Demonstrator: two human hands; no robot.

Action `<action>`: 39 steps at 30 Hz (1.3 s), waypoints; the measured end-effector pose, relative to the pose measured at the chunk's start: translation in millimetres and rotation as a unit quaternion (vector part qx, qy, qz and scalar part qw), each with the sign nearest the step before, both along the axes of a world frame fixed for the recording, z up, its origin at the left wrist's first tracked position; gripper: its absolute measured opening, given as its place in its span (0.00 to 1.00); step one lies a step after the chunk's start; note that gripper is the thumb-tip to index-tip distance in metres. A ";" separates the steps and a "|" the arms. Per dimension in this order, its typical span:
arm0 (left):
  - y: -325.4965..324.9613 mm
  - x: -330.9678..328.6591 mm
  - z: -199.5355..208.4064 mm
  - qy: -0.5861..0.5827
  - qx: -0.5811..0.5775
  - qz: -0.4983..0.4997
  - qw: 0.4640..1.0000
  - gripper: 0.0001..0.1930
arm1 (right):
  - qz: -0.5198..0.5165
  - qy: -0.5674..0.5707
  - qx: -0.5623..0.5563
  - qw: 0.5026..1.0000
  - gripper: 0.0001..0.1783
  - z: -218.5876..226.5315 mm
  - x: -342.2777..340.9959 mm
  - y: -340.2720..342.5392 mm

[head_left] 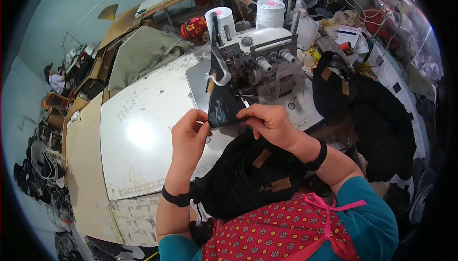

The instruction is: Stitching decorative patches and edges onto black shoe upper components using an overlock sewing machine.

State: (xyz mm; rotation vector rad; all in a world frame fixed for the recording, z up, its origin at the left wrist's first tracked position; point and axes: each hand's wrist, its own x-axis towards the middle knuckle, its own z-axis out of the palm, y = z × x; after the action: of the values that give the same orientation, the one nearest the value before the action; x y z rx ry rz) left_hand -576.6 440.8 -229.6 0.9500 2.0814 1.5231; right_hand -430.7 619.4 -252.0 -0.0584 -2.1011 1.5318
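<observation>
Between my hands, in front of the sewing machine (260,65), hangs a black fabric piece (224,107) with a whitish fuzzy upper edge and a small tan patch. My left hand (187,131) pinches its lower left corner between thumb and fingers. Its lower right edge is pinched by my right hand (271,122), close to the machine's front. The piece reaches up alongside the machine's left end; whether it lies under the needle is hidden. Below my hands, a thick stack of black fabric pieces (238,180) with tan patches rests against my lap.
Two white thread cones (270,14) stand behind the machine. The white worktable (148,142) stretches left, with grey-green cloth (145,53) at its far edge. On the right lies another bundle of black pieces (377,118). Cluttered supplies (348,34) fill the back right.
</observation>
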 end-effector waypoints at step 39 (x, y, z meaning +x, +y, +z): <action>41.3 -83.7 -35.0 -0.150 0.234 0.121 0.953 0.12 | -0.073 0.111 0.243 0.961 0.08 -44.3 -12.9 6.3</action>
State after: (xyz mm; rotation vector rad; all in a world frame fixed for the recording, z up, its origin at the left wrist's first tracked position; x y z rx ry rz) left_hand -660.3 482.2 -264.6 0.5666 1.6990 2.1979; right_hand -443.6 625.7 -296.3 0.1290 -2.1730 0.8619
